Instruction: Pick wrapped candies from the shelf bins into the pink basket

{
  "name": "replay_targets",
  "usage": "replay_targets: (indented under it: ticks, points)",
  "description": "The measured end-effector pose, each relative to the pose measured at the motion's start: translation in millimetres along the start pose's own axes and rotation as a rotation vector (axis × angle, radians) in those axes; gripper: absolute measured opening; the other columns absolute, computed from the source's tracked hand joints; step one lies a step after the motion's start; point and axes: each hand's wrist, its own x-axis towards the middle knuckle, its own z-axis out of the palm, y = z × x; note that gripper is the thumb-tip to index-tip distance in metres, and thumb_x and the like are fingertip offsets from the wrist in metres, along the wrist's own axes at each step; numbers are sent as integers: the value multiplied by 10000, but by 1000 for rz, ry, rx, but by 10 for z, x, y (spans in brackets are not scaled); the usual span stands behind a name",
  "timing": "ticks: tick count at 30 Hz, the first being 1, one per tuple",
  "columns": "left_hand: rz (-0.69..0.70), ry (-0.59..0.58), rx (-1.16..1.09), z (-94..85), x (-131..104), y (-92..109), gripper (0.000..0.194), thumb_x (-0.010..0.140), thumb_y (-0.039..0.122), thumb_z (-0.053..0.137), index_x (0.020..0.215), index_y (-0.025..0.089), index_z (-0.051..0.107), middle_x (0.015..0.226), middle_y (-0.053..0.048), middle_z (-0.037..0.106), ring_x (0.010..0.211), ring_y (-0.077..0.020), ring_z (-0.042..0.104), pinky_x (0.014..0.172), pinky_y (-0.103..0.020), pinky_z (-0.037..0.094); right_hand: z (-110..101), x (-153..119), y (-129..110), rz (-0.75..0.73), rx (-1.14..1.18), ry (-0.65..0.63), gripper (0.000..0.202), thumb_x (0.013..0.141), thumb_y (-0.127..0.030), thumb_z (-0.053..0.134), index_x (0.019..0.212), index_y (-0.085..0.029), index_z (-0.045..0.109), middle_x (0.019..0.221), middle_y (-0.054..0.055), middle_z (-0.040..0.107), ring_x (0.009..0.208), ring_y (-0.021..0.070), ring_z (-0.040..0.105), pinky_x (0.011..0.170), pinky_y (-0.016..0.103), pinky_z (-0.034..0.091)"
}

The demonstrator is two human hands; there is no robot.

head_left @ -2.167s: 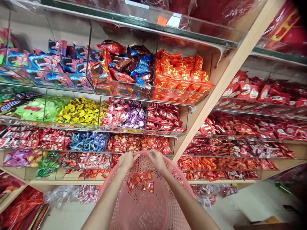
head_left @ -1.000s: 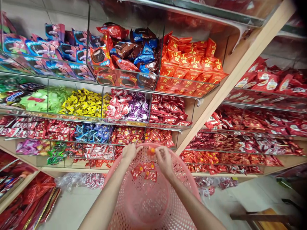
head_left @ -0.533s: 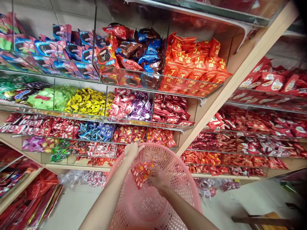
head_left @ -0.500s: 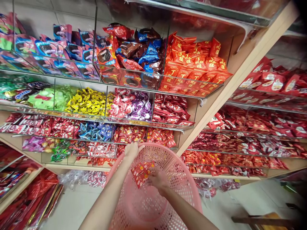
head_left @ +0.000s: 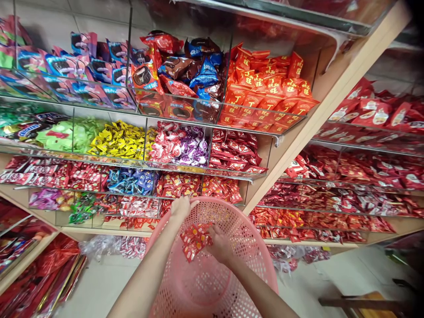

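My left hand (head_left: 180, 208) is closed over the far rim of a pink perforated plastic basket (head_left: 265, 258). Inside the basket's opening, my right hand (head_left: 219, 244) has its fingers curled at the right edge of some red candy packets (head_left: 194, 242) with white and orange spots. These packets show to the left of the fingers, over the basket's far inner side. Part of the right fingers is hidden behind the packets. Just beyond the rim, similar red packets (head_left: 221, 189) fill a clear shelf bin.
Clear-fronted shelves ahead carry yellow candies (head_left: 119, 139), purple candies (head_left: 195, 148), orange-red packets (head_left: 265, 95) and blue-brown packets (head_left: 202, 66). A wooden upright (head_left: 291, 148) divides them from more red sweets at right. Plastic bags (head_left: 102, 247) lie on the floor under the shelf.
My right hand and the packets shift slightly, and the packets' angle changes a little. My left hand stays on the rim.
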Motion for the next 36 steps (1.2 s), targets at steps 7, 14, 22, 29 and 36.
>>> replay_targets:
  ticks: [7,14,22,29,36]
  points:
    - [-8,3,14,-44,-27,20,637,830,620,235,1013,139,610,930,-150,669,906,-268,620,757,-327,440,17,-38,22,-56,-242,-88,345,778,-114,478,1103,-209,545,1095,100,540,1010,232,482,846,340,378]
    - [5,8,12,-15,-19,7,628,822,627,254,1020,146,605,932,-149,671,893,-269,623,751,-342,449,-71,-39,-47,-107,-328,-40,405,776,-27,397,1104,-213,544,1088,114,530,967,233,477,795,337,383]
    - [2,15,5,22,2,-13,619,808,638,288,1004,148,613,925,-148,671,890,-274,624,749,-347,451,45,-156,-326,-405,-153,-219,245,757,-112,445,900,-194,627,953,57,581,930,194,494,873,324,364]
    - [-2,14,5,29,12,-16,620,812,633,282,999,146,617,931,-159,663,919,-279,613,774,-355,444,142,-186,-377,-311,-198,-252,285,791,-121,401,972,-169,616,1001,89,580,991,226,506,874,350,386]
    - [19,44,-16,85,31,-49,616,804,649,272,972,163,612,892,-139,677,878,-280,630,733,-356,458,-371,174,-318,-350,112,-19,216,789,-102,425,892,-199,588,904,36,585,879,158,528,787,267,397]
